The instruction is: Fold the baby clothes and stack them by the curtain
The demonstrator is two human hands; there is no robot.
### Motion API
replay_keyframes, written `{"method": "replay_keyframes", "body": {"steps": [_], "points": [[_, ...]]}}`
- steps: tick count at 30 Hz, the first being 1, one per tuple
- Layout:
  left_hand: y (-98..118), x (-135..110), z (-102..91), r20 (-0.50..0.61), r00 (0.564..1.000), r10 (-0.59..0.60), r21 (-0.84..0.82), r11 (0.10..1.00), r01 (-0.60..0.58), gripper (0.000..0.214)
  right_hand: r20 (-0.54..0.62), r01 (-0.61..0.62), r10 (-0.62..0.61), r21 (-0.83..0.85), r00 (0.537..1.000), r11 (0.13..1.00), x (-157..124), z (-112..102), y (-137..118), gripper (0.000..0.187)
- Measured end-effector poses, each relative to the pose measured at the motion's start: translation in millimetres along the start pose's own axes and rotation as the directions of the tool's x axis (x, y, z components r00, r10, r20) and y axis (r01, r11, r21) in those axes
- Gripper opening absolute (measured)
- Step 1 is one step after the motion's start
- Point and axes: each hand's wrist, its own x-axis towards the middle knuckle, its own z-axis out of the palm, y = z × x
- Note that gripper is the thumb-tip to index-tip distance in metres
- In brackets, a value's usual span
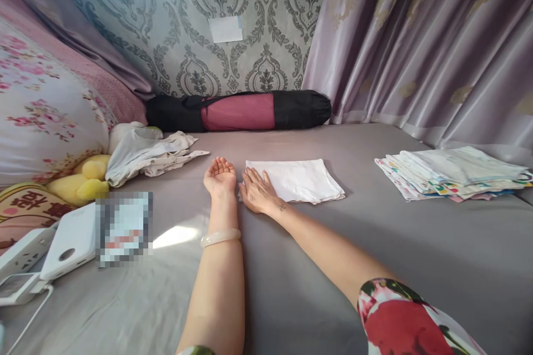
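A folded white cloth (297,177) lies flat on the grey bed sheet (316,260), in the middle of the head view. My right hand (259,191) rests palm down on the cloth's left end, fingers stretched out and pointing away from me. Just left of the cloth, my left hand (220,176) lies palm up with its fingers slightly curled and nothing in them. A pale bangle (220,237) circles my left wrist.
Folded cloths (453,172) are stacked at the right. A crumpled light garment (145,155), a yellow plush toy (81,183), a white power bank (70,241) and a power strip (29,252) lie left. A black and pink rolled bag (237,112) lies along the wall.
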Motion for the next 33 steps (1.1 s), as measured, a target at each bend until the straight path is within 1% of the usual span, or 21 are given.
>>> {"method": "replay_keyframes", "body": {"steps": [3, 5, 6, 7, 9, 11, 13, 15, 16, 17, 19, 21, 23, 25, 26, 28, 30, 31, 32, 33], "points": [[-3, -2, 3.6, 0.045, 0.999, 0.012, 0.119, 0.993, -0.017, 0.028, -0.003, -0.001, 0.001, 0.027, 1.0, 1.0, -2, -12, 7, 0.056], [-10, -3, 6.6, 0.124, 0.992, 0.026, 0.271, 0.961, -0.059, 0.025, -0.038, -0.014, 0.014, -0.002, 0.999, 1.0, -6, -21, 17, 0.055], [-15, -4, 7.7, 0.178, 0.983, 0.036, 0.371, 0.923, -0.101, 0.021, -0.057, -0.026, 0.024, -0.028, 0.998, 0.999, -9, -24, 22, 0.055], [-21, -4, 8.3, 0.237, 0.971, 0.042, 0.477, 0.865, -0.154, 0.017, -0.072, -0.043, 0.039, -0.056, 0.997, 0.998, -11, -27, 29, 0.055], [-36, -4, 7.0, 0.355, 0.935, 0.028, 0.665, 0.695, -0.273, 0.009, -0.074, -0.093, 0.086, -0.091, 0.994, 0.992, -15, -29, 40, 0.055], [-50, -3, 2.1, 0.446, 0.895, -0.032, 0.789, 0.486, -0.375, 0.006, -0.045, -0.135, 0.131, -0.093, 0.99, 0.987, -18, -28, 48, 0.056], [-61, -1, -4.7, 0.505, 0.856, -0.109, 0.844, 0.268, -0.464, 0.009, -0.013, -0.153, 0.153, -0.076, 0.988, 0.985, -18, -25, 52, 0.057], [-66, 2, -10.7, 0.546, 0.824, -0.153, 0.837, 0.066, -0.543, 0.016, 0.001, -0.155, 0.155, -0.06, 0.988, 0.986, -18, -23, 53, 0.058], [-67, 3, -12.7, 0.56, 0.813, -0.163, 0.822, -0.016, -0.569, 0.019, 0.002, -0.153, 0.153, -0.056, 0.988, 0.987, -18, -23, 53, 0.058], [-67, 3, -13.8, 0.57, 0.805, -0.165, 0.806, -0.081, -0.587, 0.023, 0.002, -0.152, 0.153, -0.053, 0.988, 0.987, -18, -22, 53, 0.058], [-66, 1, -13.6, 0.577, 0.801, -0.157, 0.781, -0.18, -0.598, 0.028, 0.004, -0.152, 0.152, -0.042, 0.988, 0.988, -17, -22, 52, 0.058], [-65, -4, -11.4, 0.586, 0.796, -0.156, 0.753, -0.259, -0.605, 0.031, 0.014, -0.155, 0.155, -0.014, 0.988, 0.988, -15, -24, 53, 0.058], [-66, -8, -9.4, 0.603, 0.78, -0.167, 0.709, -0.334, -0.62, 0.032, 0.034, -0.165, 0.163, 0.04, 0.986, 0.986, -14, -29, 57, 0.057], [-69, -11, -9.1, 0.639, 0.746, -0.185, 0.644, -0.403, -0.651, 0.033, 0.034, -0.183, 0.181, 0.086, 0.983, 0.979, -13, -36, 63, 0.057], [-72, -12, -9.7, 0.664, 0.719, -0.204, 0.597, -0.434, -0.674, 0.033, 0.024, -0.189, 0.188, 0.089, 0.982, 0.978, -15, -40, 67, 0.056], [-78, -14, -12.3, 0.705, 0.651, -0.282, 0.477, -0.491, -0.729, 0.033, -0.001, -0.19, 0.19, 0.034, 0.982, 0.981, -20, -48, 77, 0.056], [-84, -17, -15.8, 0.708, 0.587, -0.394, 0.34, -0.538, -0.771, 0.033, -0.001, -0.174, 0.174, -0.059, 0.985, 0.983, -27, -52, 88, 0.055], [-87, -19, -17.5, 0.69, 0.571, -0.445, 0.28, -0.563, -0.778, 0.033, 0.012, -0.166, 0.167, -0.097, 0.986, 0.981, -31, -52, 92, 0.055], [-90, -21, -19.1, 0.664, 0.568, -0.487, 0.23, -0.589, -0.775, 0.034, 0.026, -0.162, 0.167, -0.123, 0.986, 0.979, -34, -51, 96, 0.056], [-92, -23, -20.4, 0.635, 0.574, -0.516, 0.192, -0.615, -0.765, 0.035, 0.035, -0.163, 0.169, -0.138, 0.985, 0.977, -36, -50, 99, 0.056]]}}
